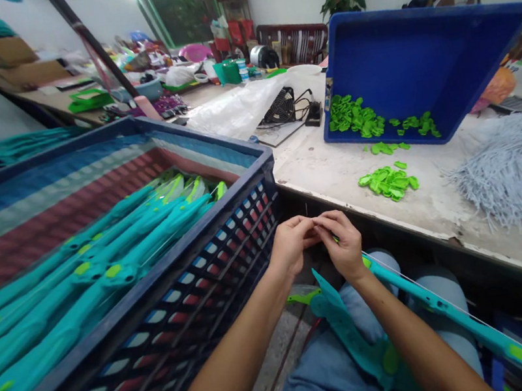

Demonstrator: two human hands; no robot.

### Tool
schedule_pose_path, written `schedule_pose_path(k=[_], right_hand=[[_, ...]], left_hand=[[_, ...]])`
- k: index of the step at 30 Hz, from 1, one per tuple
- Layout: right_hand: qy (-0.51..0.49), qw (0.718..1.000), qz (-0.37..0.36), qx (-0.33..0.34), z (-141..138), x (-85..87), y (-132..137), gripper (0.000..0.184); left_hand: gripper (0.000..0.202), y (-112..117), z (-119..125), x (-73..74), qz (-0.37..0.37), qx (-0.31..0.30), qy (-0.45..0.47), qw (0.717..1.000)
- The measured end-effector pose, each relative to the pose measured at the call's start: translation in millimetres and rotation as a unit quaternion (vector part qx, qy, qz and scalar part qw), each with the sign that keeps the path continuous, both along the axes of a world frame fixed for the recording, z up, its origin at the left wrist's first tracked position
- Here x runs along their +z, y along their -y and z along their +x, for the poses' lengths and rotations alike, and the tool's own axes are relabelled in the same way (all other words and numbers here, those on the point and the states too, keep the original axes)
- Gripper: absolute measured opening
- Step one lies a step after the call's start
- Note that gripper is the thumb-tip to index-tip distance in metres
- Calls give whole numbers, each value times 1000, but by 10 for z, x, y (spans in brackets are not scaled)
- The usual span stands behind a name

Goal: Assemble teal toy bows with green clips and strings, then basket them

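My left hand (292,240) and my right hand (341,241) meet fingertip to fingertip just in front of the table edge. Both are closed in a pinch. What lies between the fingertips is too small to make out; a speck of green shows by the right fingers. Across my lap lies a teal plastic toy bow (436,303) with bright green parts and a thin white string. Its teal handle part (343,324) is partly hidden behind my right forearm. Nearest to the hands on the table is a small pile of green plastic clips (390,183).
On the left a dark blue crate (224,274) holds several teal toy bows (119,274). A tilted blue bin (418,58) on the table (316,170) spills more green clips (355,116). Pale strings (515,175) lie bunched at right. A black fan (283,107) sits farther back.
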State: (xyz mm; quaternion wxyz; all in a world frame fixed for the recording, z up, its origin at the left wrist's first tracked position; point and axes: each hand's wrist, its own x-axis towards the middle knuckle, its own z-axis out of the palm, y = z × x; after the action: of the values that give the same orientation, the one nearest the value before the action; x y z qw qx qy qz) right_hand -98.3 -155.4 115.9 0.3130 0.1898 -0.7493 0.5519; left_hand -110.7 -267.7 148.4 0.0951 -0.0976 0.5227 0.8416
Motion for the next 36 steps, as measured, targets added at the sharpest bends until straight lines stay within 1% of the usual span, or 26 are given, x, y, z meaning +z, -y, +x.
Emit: schedule_pose_path(k=[4, 7, 9, 11, 13, 16, 18, 20, 23, 26, 29, 30, 32, 34, 36], right_hand=[[-27, 998, 50, -10, -43, 44, -100, 15], [-51, 995, 90, -14, -60, 23, -126, 14], [-71, 992, 105, -24, -54, -11, -115, 13], [-75, 992, 97, -41, -37, -42, -98, 13], [-56, 994, 73, -51, -11, -56, -92, 13], [-15, 998, 37, -48, 37, -39, -118, 12], [4, 998, 30, -46, 75, -24, -150, 11], [13, 998, 37, -45, 120, -36, -184, 11], [10, 996, 73, -45, 187, -141, -239, 11], [5, 989, 129, -73, 226, -345, -300, 14], [28, 977, 177, -114, 223, -571, -354, 17], [42, 973, 194, -116, 216, -636, -368, 18], [74, 964, 238, -94, 203, -739, -386, 20], [99, 955, 275, -55, 202, -798, -390, 20], [107, 952, 284, -30, 227, -811, -372, 19]], left_hand=[[17, 64, -21, 17, 19, -79, -12, 997], [17, 97, -8, 18, -32, -109, -52, 992], [15, 90, 3, 5, -81, -114, -84, 987], [15, 63, 10, -23, -129, -109, -116, 979], [15, 29, 14, -63, -178, -86, -145, 969], [14, -3, 21, -124, -242, -46, -179, 952], [15, 4, 31, -158, -266, -49, -199, 942], [18, 29, 46, -196, -279, -75, -211, 934], [20, 56, 69, -294, -284, -126, -205, 928], [17, 24, 82, -447, -277, -151, -199, 928], [15, -27, 105, -597, -297, -137, -205, 923], [15, -24, 128, -638, -301, -129, -205, 922], [15, 43, 229, -713, -296, -100, -196, 930], [23, 204, 434, -800, -300, -44, -171, 938], [25, 428, 759, -923, -344, 2, -130, 930]])
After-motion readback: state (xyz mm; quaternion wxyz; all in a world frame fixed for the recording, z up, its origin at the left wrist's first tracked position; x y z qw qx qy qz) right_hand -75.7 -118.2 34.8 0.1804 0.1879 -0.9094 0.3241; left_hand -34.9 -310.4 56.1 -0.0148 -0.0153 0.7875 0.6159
